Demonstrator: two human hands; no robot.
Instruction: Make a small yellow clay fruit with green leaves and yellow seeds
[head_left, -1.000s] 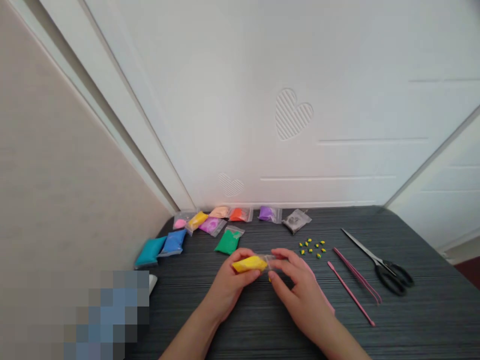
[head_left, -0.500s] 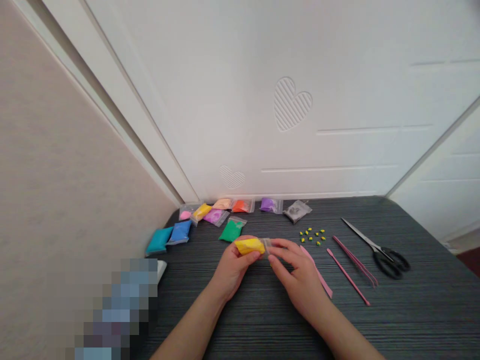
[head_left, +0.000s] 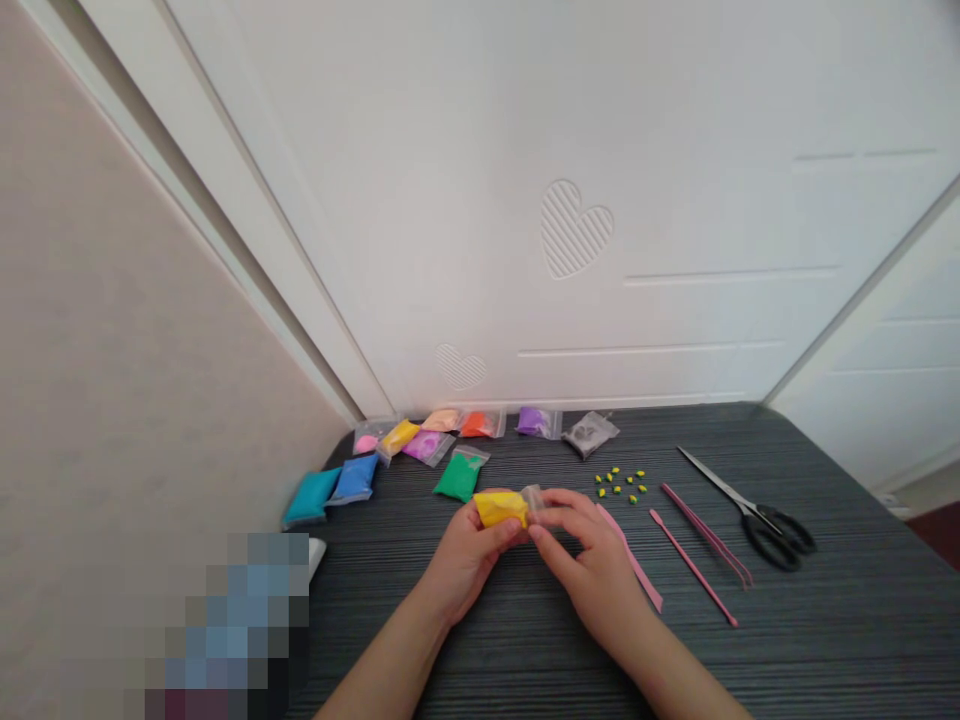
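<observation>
A small clear bag of yellow clay point(head_left: 501, 508) is held over the dark striped table point(head_left: 825, 640). My left hand point(head_left: 469, 558) grips the clay-filled part from below. My right hand point(head_left: 592, 565) pinches the bag's clear open end with thumb and fingertips. Both hands meet at the middle of the table, near its front half.
Several clay bags lie along the back left: teal point(head_left: 311, 496), blue point(head_left: 355, 477), green point(head_left: 459, 475), purple point(head_left: 534, 422), grey point(head_left: 589, 434). Tiny yellow clay bits point(head_left: 621, 483) sit right of the hands. Pink tools point(head_left: 694, 565) and black scissors point(head_left: 757, 515) lie at right.
The hands have drawn closer together on the yellow bag, bunching it shorter. The camera view has shifted slightly; the things on the table have stayed put.
</observation>
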